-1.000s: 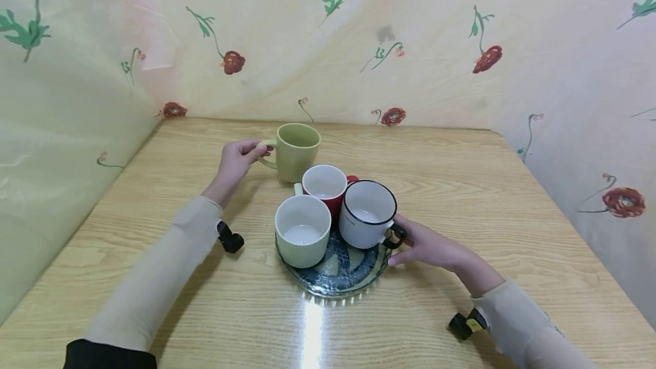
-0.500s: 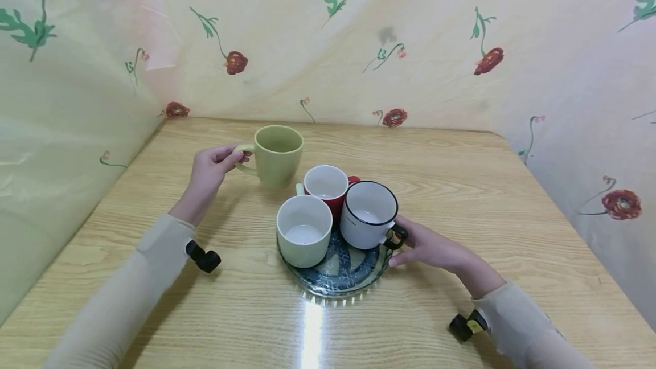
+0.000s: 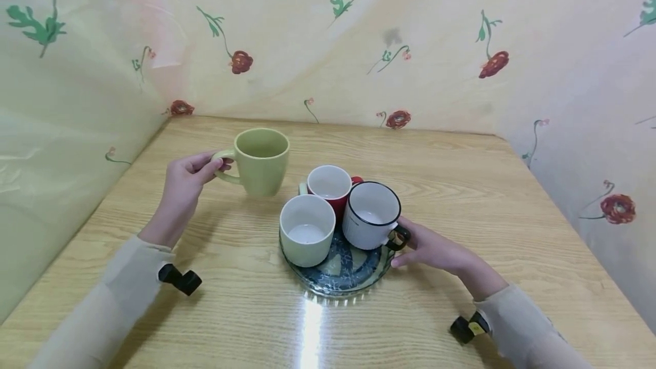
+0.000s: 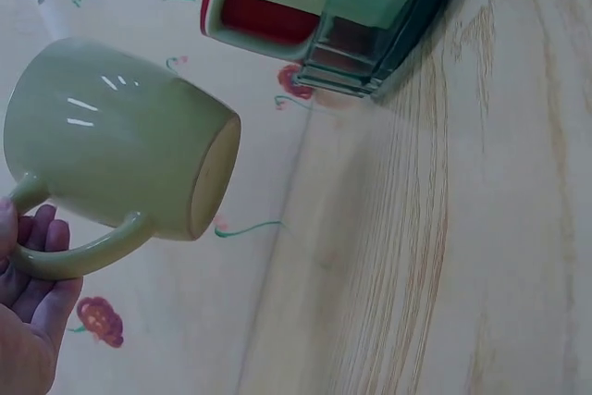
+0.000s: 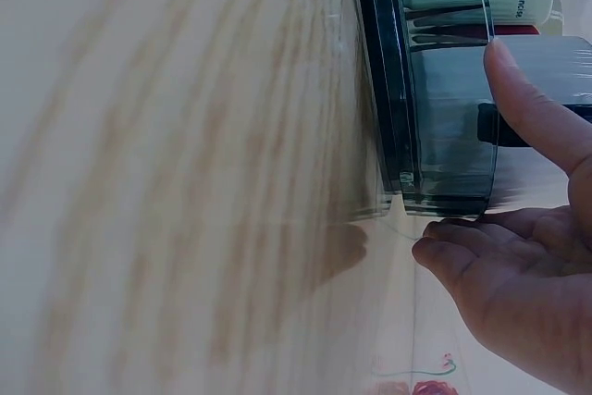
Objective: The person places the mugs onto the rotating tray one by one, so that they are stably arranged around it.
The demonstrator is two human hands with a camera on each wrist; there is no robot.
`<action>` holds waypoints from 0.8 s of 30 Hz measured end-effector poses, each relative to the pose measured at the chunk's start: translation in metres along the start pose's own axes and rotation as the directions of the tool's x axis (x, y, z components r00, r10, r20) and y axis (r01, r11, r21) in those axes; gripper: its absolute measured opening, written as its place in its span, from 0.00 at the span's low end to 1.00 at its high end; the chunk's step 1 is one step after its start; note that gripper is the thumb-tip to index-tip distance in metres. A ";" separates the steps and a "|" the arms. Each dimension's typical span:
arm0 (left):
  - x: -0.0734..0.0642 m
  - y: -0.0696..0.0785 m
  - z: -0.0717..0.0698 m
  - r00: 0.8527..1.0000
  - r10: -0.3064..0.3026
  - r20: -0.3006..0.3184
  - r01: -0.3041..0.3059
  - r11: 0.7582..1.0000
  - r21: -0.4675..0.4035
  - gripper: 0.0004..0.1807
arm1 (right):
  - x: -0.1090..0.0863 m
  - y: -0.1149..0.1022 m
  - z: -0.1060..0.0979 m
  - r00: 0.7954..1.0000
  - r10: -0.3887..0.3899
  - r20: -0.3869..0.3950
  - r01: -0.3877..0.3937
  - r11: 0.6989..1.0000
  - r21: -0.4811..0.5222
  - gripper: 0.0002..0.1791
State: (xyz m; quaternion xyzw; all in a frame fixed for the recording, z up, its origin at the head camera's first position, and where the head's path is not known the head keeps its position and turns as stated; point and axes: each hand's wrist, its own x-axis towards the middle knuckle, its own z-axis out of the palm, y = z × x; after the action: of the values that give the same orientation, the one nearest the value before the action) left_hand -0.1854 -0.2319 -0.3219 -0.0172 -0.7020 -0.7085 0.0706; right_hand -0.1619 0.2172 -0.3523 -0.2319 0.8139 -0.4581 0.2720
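Note:
My left hand pinches the handle of a green mug, lifted off the table behind and left of a round clear glass dish. In the left wrist view the fingers go through the handle and the mug's unglazed base shows. Inside the dish sit a pale green mug, a red mug with a white inside, and a white mug with a black rim and handle. Around the dish's right edge my right hand lies spread, its thumb at the glass rim.
Under everything is a light wood-grain table. A cloth printed with red flowers hangs behind it and along both sides. Each sleeve carries a small black camera, one at the left wrist and one at the right.
The green mug, in my left hand, has moved left and slightly nearer, away from the red mug. My right hand and the dish with its mugs have stayed put.

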 end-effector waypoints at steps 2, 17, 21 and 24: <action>-0.005 0.003 -0.002 1.000 0.009 -0.005 -0.009 1.000 -0.016 0.20 | -0.001 0.000 0.000 1.000 -0.005 0.000 0.005 1.000 0.001 0.58; -0.047 0.018 -0.015 0.998 0.067 0.005 -0.066 0.994 -0.083 0.08 | 0.000 -0.003 -0.002 1.000 -0.003 0.001 0.003 1.000 -0.006 0.58; -0.059 0.018 -0.017 0.997 0.074 0.006 -0.073 0.995 -0.074 0.09 | 0.001 -0.003 -0.003 1.000 0.002 0.000 -0.002 1.000 -0.005 0.58; -0.069 0.016 -0.019 0.997 0.073 0.007 -0.072 0.996 -0.052 0.11 | 0.001 -0.002 -0.003 1.000 0.009 0.003 -0.009 1.000 -0.011 0.58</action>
State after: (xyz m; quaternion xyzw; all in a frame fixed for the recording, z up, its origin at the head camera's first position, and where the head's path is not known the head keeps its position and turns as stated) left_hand -0.1133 -0.2461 -0.3146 -0.0476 -0.6828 -0.7232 0.0929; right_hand -0.1644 0.2171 -0.3502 -0.2302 0.8169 -0.4522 0.2743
